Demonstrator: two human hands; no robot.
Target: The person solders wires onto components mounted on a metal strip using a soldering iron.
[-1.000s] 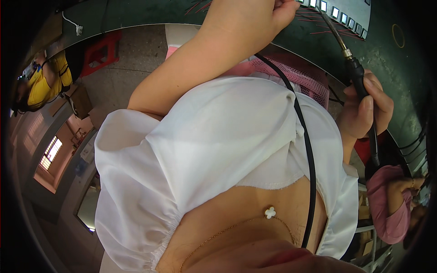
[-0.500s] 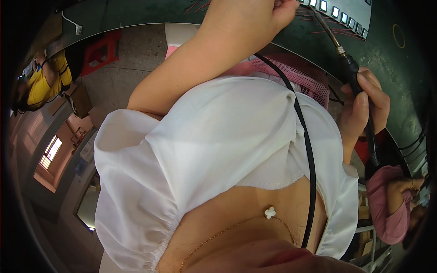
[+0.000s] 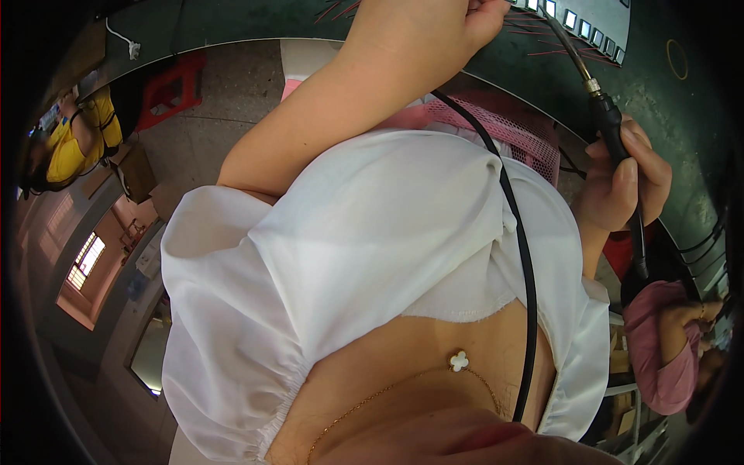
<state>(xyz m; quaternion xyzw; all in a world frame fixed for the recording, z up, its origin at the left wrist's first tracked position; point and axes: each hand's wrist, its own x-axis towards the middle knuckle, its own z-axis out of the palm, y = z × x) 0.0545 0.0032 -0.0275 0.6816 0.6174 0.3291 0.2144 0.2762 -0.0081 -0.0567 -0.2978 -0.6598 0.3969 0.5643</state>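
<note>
Where the right grip (image 3: 628, 180) curls, a soldering iron (image 3: 608, 122) lies

A green table (image 3: 690, 147) carries a thin yellow band (image 3: 686, 63) toward its right end and a white cable (image 3: 133, 51) toward its left. Beside the table's near edge, leftward, is a red stool (image 3: 188, 84); farther from the table are a brown box (image 3: 139, 174) and a barred window (image 3: 87, 260). Pink mesh (image 3: 535, 147) shows just below the table's near edge. A person in yellow (image 3: 71, 155) is near the table's left end, another in pink (image 3: 659, 349) off its right.
</note>
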